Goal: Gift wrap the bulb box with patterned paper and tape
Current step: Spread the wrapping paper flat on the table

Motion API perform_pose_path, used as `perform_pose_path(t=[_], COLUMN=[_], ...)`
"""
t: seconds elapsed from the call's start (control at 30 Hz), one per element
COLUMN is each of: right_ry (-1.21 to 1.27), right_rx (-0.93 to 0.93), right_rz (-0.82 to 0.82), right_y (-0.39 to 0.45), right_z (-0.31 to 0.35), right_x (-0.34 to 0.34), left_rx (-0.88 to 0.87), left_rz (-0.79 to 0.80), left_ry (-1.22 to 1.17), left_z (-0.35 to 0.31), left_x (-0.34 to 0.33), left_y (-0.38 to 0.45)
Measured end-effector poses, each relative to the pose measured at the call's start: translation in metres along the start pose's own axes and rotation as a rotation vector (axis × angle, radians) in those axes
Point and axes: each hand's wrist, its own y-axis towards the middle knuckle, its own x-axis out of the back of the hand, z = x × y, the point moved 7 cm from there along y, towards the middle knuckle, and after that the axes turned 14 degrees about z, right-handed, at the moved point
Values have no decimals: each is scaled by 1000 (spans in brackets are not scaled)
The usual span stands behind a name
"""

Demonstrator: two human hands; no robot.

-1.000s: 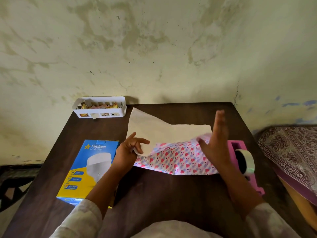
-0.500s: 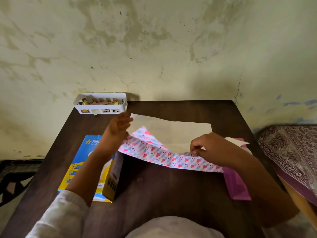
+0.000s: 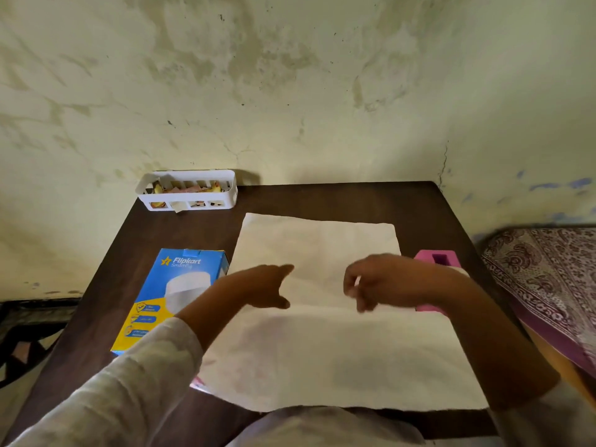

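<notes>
The wrapping paper (image 3: 322, 350) lies unfolded on the dark wooden table (image 3: 322, 198), plain white side up, with a little pink pattern showing at its front left corner. The blue and yellow bulb box (image 3: 167, 295) lies flat to the left of the paper. A pink tape dispenser (image 3: 437, 259) sits at the paper's right edge, mostly hidden by my right arm. My left hand (image 3: 261, 287) hovers over the paper's middle, index finger extended, holding nothing. My right hand (image 3: 377, 283) hangs beside it with loosely curled fingers, holding nothing.
A white slotted basket (image 3: 187, 190) with paper scraps stands at the table's back left corner against the stained wall. A bed with patterned maroon cloth (image 3: 548, 279) borders the table on the right. The paper reaches the table's front edge.
The folded paper has been spread out flat, white side up, toward the front edge. Both hands have let go of it and now hover over its middle.
</notes>
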Motion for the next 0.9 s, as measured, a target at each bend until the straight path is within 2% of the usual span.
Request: perform_pose_path(t=[0.1,0.23,0.57,0.7,0.83,0.9], right_ry=[-123,-234,-56,-41,-110,-124], right_rx=[-98,-260,-477,-496,-459,-452], right_rz=[-131,4,76,7,-127,-160], right_y=[29,71,100,109,108,106], right_z=[-31,-65,-107,-121,-126,-127], right_x=[9,-31,-91,-93,-84,-85], left_rx=[-11,-27,59,72,111,127], left_rz=[26,-30,24,-68,-257,-274], left_ry=[26,-26,-57,-1,54,52], left_z=[-4,-5,9,17,20,16], left_x=[-17,-30,-78,-76,-66,-69], left_y=[16,32,61,68,63,59])
